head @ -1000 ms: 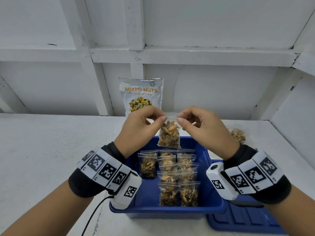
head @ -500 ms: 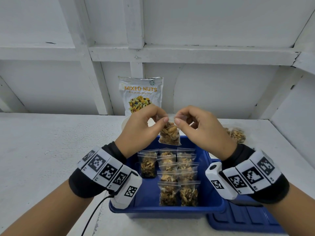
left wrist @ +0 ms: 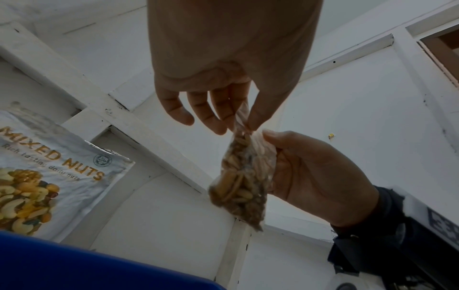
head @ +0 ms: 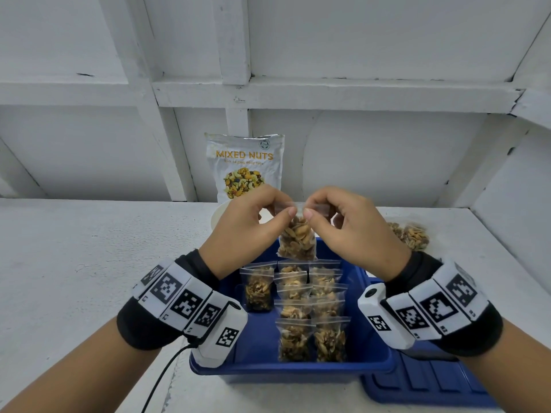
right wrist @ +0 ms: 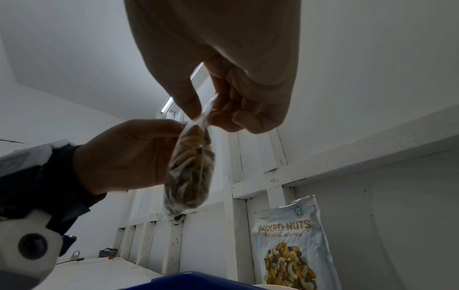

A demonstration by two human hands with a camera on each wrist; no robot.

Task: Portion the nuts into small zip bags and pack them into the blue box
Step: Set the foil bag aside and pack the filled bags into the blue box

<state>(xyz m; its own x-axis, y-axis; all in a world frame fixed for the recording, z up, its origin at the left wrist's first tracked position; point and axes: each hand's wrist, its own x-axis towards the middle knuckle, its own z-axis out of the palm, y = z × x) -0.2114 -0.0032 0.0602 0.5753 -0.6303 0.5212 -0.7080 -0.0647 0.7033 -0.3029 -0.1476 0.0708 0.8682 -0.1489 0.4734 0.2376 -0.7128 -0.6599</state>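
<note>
Head view, near to far: blue box [head: 372, 360] sits at the near counter [head: 89, 263] edge, packed bags [head: 310, 308] upright inside in rows, a single one at left. A blue lid [head: 423, 386] lies just right of the box. Above the box's far end hangs the zip bag [head: 298, 238] of nuts, long axis vertical, seal strip on top running left-right. Left hand [head: 247, 231] grip pinches the strip's left part, right hand [head: 354, 231] grip pinches the right part; both thumbs meet near the middle. Bag body hangs straight below both grips, so both hands are equally near. Likely step: pressing the seal closed, then lowering the bag into free space at the box's left or far side. Farther right, loose filled bags [head: 413, 235] lie on the counter. Farthest, the mixed nuts pouch [head: 244, 165] stands against the wall.
</note>
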